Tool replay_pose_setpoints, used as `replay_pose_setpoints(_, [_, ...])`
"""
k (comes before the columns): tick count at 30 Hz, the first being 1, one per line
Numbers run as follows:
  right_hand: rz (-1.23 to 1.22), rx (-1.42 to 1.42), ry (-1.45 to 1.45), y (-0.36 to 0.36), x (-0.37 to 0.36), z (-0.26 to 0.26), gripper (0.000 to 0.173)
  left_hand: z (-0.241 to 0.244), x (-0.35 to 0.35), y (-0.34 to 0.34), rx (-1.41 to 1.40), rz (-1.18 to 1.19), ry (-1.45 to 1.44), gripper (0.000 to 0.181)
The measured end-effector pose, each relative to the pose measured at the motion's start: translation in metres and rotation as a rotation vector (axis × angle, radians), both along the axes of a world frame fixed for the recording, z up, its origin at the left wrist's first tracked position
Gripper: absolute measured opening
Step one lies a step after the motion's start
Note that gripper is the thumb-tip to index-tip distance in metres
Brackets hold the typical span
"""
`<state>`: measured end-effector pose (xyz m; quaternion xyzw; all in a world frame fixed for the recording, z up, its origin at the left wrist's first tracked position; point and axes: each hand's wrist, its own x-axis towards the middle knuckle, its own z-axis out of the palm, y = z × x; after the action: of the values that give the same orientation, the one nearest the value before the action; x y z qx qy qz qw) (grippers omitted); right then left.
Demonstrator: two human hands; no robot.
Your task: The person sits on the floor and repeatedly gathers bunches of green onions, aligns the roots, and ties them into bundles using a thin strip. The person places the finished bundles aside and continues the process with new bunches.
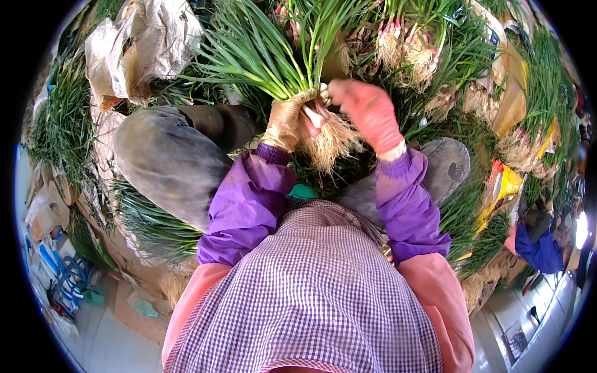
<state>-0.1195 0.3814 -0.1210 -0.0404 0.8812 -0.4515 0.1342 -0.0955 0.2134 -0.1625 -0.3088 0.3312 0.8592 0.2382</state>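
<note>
My left hand [288,114], in a tan glove, is closed around a bunch of green onions [282,77] with pinkish bulbs and pale stringy roots. The leaves fan up and to the left, and the roots [331,140] hang below the grip. My right hand [366,109], in a red glove and blurred, is just to the right of the stems, its fingers close to the bulbs. Whether those fingers hold anything cannot be made out.
More onion bunches with roots [389,49] lie ahead and to the right. A crumpled whitish plastic sack [144,44] is at upper left. Cut greens [158,224] lie by my left knee. Yellow-and-red packaging [506,182] and a person in blue [541,247] appear at the right.
</note>
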Motion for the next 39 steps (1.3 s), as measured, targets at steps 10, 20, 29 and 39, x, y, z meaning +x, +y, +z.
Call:
replay_pose_setpoints(10, [-0.28, -0.418, -0.123, -0.014, -0.023, -0.039, 0.022, -0.011, 0.005, 0.013, -0.097, 0.116, 0.079, 0.014])
replay_pose_setpoints(20, [-0.253, -0.077, -0.277, 0.066, -0.063, -0.041, 0.062, 0.015, 0.012, 0.01, 0.111, 0.04, 0.161, 0.023])
replay_pose_setpoints(29, [-0.535, -1.13, -0.286, -0.039, -0.01, -0.015, 0.019, 0.009, 0.015, 0.011, 0.02, -0.006, 0.207, 0.02])
replay_pose_setpoints(39, [-0.789, -1.338, -0.341, -0.031, -0.014, -0.022, 0.016, 0.024, 0.019, 0.012, 0.018, 0.008, 0.125, 0.018])
